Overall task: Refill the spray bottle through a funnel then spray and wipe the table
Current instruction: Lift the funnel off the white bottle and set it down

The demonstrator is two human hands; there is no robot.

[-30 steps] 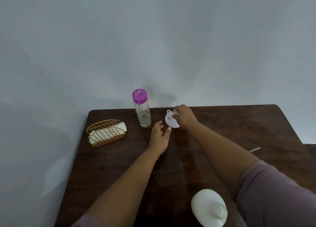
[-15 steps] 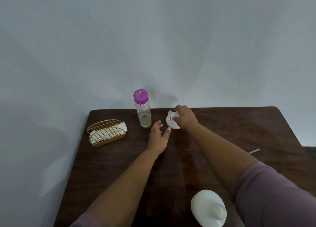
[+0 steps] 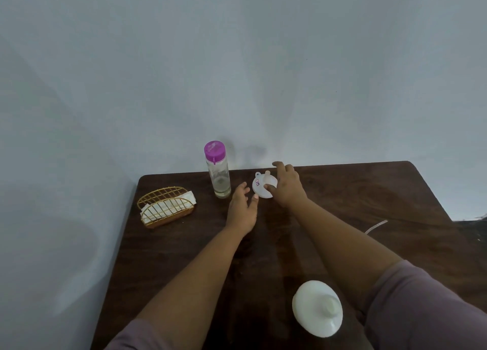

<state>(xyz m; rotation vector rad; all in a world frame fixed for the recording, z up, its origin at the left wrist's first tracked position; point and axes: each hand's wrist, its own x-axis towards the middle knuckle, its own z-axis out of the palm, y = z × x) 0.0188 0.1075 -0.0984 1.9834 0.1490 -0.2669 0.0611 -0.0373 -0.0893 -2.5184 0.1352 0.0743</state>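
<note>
Right hand (image 3: 286, 188) fingers pinch the funnel (image 3: 263, 187) at its rim, likely light, stiff, slippery plastic; left hand (image 3: 241, 210) fingers spread just beside.

Dark wooden desk (image 3: 342, 217) is carrying: purple-capped bottle (image 3: 218, 175), white funnel (image 3: 261, 188), wire napkin holder (image 3: 166, 206) (napkins inside), white bottle (image 3: 317, 312).

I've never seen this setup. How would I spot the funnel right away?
Look at the far edge of the dark wooden table, right of the purple-capped bottle. The funnel is the small white cone under the right hand, its spout pointing up.
</note>
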